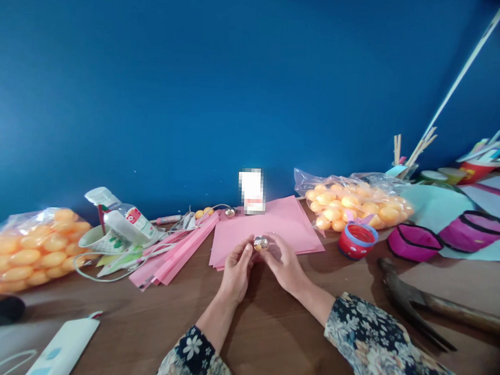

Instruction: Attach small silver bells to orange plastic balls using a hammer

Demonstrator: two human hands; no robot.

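- Head view: one shiny ball point(262, 242) sits between the fingertips of both hands, at the near part of the pink paper point(273, 218). Any gap between ball and paper cannot be determined.
- Left hand point(237, 269): thumb and forefinger close on the ball's left side; the remaining fingers curl and are partly hidden.
- Right hand point(287, 265): thumb and forefinger close on the ball's right side; the far fingertips are not clearly visible.
- Fault risk: the ball may slip or spin, the likely cause being a smooth, curved surface and small fingertip contact. Uneven pressure from the two sides could squeeze it out. If dropped, it would probably roll across the paper or the table point(269, 341).
- Orientation: the ball appears round, so it has no distinct long axis and points in no direction. Any hole or seam is too small to tell.
- Adjacent items: a second shiny ball point(230, 212) lies beyond the left hand, near the pink strips point(186, 253). A red cup point(357, 240) stands to the right, in front of a bag of orange balls point(351, 206).
- Outer items: a hammer point(408, 297) lies at the right; a bottle point(129, 222) leans at the left.
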